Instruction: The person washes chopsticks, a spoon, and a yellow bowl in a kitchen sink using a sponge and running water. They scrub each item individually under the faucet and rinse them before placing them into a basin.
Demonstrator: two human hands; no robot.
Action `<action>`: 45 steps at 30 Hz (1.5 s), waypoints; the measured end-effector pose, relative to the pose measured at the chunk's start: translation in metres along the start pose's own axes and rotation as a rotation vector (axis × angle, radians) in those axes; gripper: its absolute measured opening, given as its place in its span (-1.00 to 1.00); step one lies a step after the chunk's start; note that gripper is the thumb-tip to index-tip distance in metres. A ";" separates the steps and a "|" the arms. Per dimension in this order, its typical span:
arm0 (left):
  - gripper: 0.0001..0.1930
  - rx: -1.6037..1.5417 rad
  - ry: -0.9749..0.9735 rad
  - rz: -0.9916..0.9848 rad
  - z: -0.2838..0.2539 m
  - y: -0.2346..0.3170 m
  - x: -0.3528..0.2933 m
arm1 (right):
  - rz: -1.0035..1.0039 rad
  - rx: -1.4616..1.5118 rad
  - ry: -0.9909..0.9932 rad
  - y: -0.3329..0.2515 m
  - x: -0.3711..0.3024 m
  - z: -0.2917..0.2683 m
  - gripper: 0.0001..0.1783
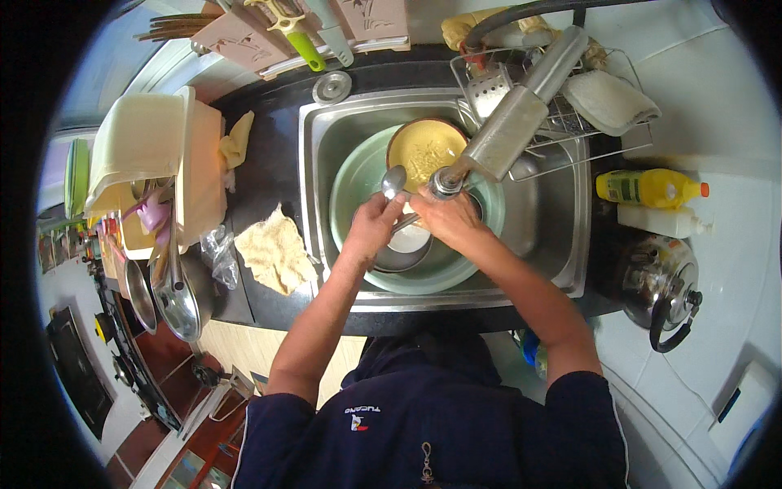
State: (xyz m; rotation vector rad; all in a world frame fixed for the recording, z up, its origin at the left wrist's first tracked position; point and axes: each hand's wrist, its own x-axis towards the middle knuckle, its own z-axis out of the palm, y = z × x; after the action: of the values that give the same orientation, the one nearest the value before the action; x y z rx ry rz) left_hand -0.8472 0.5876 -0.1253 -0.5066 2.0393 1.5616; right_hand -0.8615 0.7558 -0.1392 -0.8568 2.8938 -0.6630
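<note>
My left hand [375,226] is closed around a metal spoon [394,179], whose bowl points up past the fingers. Right beside it, my right hand [446,215] is closed under the faucet spout [446,182], and its fingertips are partly hidden. A thin metal handle [405,222] shows between the two hands; I cannot tell whether it belongs to the spoon. Both hands are over a pale green basin [349,262] in the steel sink. Inside the basin are a yellow bowl [417,147] at the far side and a white round dish [410,240] below my hands.
The metal faucet body [513,126] slants above the sink [533,284]. A wire rack [599,143] stands at the far right. Yellow bottle [648,188] and kettle [658,277] are on the right. A beige cloth [277,251] and cream plastic rack [195,171] are on the left.
</note>
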 end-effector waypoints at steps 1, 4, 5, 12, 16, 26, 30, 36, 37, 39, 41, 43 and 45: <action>-0.63 0.126 0.051 0.073 0.003 -0.010 0.002 | -0.007 0.005 0.020 -0.004 0.004 -0.001 -0.77; -0.70 0.269 0.061 0.227 0.006 -0.015 -0.006 | 0.038 0.039 0.001 -0.003 0.006 0.004 -0.72; -0.73 0.232 0.060 0.232 0.006 -0.016 -0.007 | 0.059 0.054 -0.018 -0.002 0.007 0.006 -0.70; -0.85 0.019 -0.033 0.348 0.008 -0.024 -0.013 | 0.186 0.103 -0.109 -0.001 0.013 0.004 -0.34; -0.85 0.022 -0.128 0.276 0.002 -0.025 -0.013 | 0.155 0.141 -0.258 0.002 0.013 0.006 -0.31; -0.86 -0.207 -0.139 0.237 -0.019 -0.021 -0.023 | 0.068 0.355 -0.461 0.037 0.016 -0.004 -0.37; -0.91 -0.249 -0.144 0.235 -0.022 -0.031 -0.021 | 0.219 0.757 -0.325 0.043 0.017 -0.003 -0.54; -0.95 -0.358 -0.087 0.243 -0.007 -0.038 -0.019 | 0.743 1.445 0.297 0.039 0.018 0.029 -0.66; -0.95 -0.320 -0.083 0.259 -0.001 -0.039 -0.017 | 0.781 1.576 0.477 0.029 0.019 0.040 -0.67; -0.91 -0.335 -0.110 0.248 0.012 -0.036 -0.016 | 1.051 2.134 0.471 0.007 0.022 0.058 -0.66; -0.83 -0.278 -0.069 0.153 0.020 -0.047 -0.011 | 1.084 2.296 0.620 -0.018 0.026 0.071 -0.62; -0.83 -0.406 0.049 0.208 0.032 -0.056 -0.012 | 1.096 2.295 0.614 -0.023 0.026 0.071 -0.64; -0.82 -0.229 0.018 0.199 0.028 -0.053 -0.017 | 0.981 2.473 0.569 -0.010 0.019 0.076 -0.62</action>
State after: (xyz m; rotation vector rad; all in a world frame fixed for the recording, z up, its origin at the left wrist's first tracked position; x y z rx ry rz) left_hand -0.7982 0.6001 -0.1619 -0.4111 1.9855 1.9291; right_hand -0.8596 0.7088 -0.2025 0.9811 0.3125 -2.6775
